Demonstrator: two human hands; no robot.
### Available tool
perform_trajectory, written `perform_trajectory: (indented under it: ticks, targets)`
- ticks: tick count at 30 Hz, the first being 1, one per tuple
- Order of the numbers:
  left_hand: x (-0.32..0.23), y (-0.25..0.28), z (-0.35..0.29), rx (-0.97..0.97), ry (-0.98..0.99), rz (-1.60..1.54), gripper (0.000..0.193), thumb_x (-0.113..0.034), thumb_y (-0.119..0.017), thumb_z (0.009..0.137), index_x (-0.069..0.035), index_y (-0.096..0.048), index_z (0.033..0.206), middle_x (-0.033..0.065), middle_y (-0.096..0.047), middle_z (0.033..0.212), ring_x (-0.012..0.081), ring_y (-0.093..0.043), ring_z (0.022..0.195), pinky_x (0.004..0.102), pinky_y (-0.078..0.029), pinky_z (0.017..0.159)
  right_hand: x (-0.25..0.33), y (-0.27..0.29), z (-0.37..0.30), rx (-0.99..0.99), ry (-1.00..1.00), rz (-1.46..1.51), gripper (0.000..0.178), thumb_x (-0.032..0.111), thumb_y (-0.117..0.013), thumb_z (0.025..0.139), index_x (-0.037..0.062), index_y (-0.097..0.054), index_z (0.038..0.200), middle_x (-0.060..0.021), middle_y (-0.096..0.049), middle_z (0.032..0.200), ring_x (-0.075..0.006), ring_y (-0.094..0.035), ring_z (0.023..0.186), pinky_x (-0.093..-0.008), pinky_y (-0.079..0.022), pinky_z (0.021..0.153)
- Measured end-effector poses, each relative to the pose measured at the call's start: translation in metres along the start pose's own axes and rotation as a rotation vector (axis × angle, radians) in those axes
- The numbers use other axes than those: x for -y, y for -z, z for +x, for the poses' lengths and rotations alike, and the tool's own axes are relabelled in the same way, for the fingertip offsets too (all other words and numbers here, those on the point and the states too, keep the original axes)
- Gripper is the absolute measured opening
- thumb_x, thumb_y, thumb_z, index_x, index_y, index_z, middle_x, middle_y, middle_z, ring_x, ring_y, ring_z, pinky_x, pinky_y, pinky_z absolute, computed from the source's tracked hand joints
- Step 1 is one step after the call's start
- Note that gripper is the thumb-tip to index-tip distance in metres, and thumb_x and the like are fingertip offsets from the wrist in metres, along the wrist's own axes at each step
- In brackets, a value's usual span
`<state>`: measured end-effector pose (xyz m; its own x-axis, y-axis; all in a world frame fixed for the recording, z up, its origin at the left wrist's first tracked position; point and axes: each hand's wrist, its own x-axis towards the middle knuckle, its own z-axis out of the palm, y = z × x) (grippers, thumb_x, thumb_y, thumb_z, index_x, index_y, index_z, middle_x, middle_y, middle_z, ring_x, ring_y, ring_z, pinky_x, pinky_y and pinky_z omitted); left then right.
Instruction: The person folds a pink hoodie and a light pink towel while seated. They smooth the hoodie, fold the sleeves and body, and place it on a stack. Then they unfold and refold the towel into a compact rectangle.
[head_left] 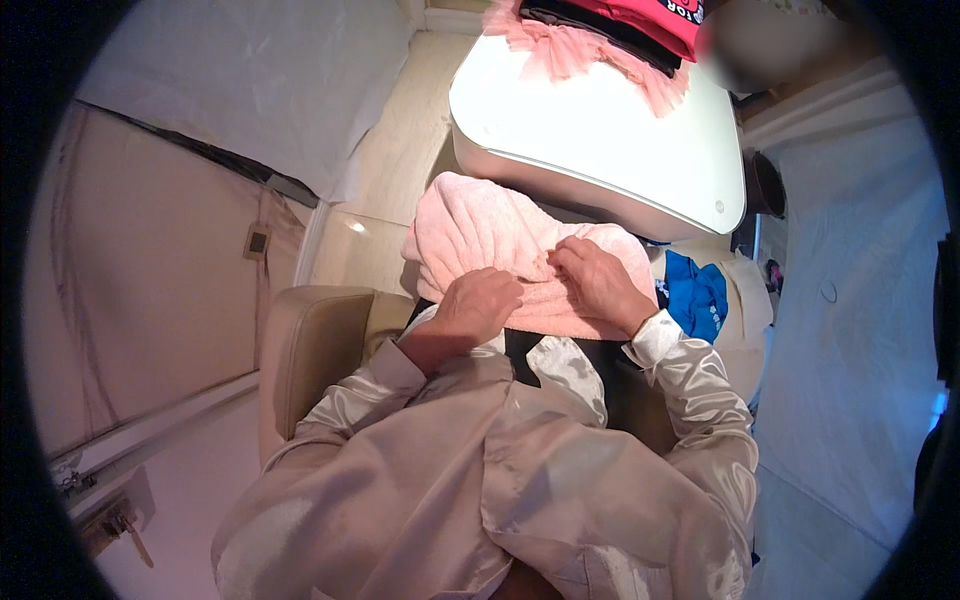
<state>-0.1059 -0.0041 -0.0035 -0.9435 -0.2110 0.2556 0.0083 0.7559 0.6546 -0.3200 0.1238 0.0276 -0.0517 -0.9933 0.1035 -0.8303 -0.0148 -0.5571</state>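
Note:
A pink towel point(470, 225) lies spread and bunched across my lap, its folds gathered between my hands. My left hand point(478, 305) is closed on the towel near its front edge, the fingers pointing right and the fingertips partly lost in the cloth. Farther right, my right hand point(600, 280) pinches a fold of the same towel, with thumb and fingers together. Both wrists come out of shiny light satin sleeves.
Ahead stands a white table point(610, 135) with rounded corners. On its far side is a stack of folded clothes point(640, 35) over pink tulle point(570, 55). A blue garment point(698, 298) lies to my right. A beige armrest point(318, 345) is at my left.

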Motion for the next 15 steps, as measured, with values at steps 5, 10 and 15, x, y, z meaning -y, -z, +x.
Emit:
perform_trajectory:
  ticks: [5,10,15]
  targets:
    - [-0.012,0.024,0.027,0.130,0.428,-0.037,0.042,-0.014,-0.069,0.087,-0.007,-0.059,0.126,0.0143,-0.066,0.096,0.0333,-0.064,0.086,0.0422,-0.051,0.074,0.013,0.027,0.018,-0.219,-0.037,-0.004,0.008,0.002,-0.060,0.085,0.0044,-0.057,0.092,-0.0122,-0.058,0.092,-0.0326,-0.055,0.093,-0.0382,-0.044,0.076]
    - [-0.027,0.068,0.077,-0.300,-0.157,-0.048,0.055,-0.016,-0.071,0.084,-0.008,-0.054,0.135,0.0125,-0.065,0.095,0.0291,-0.064,0.086,0.0386,-0.051,0.075,0.049,0.056,0.018,-0.213,-0.081,0.172,0.008,0.006,-0.058,0.092,0.0036,-0.054,0.098,-0.0192,-0.056,0.087,-0.0404,-0.058,0.082,-0.0426,-0.046,0.069]
    - [-0.040,0.087,0.093,0.166,0.157,-0.659,0.033,-0.014,-0.072,0.085,-0.004,-0.062,0.114,0.0025,-0.064,0.088,0.0116,-0.060,0.085,0.0268,-0.048,0.078,0.071,0.070,0.015,-0.260,-0.047,0.301,0.014,0.014,-0.060,0.097,0.0029,-0.054,0.104,-0.0183,-0.059,0.088,-0.0374,-0.061,0.077,-0.0409,-0.049,0.068]
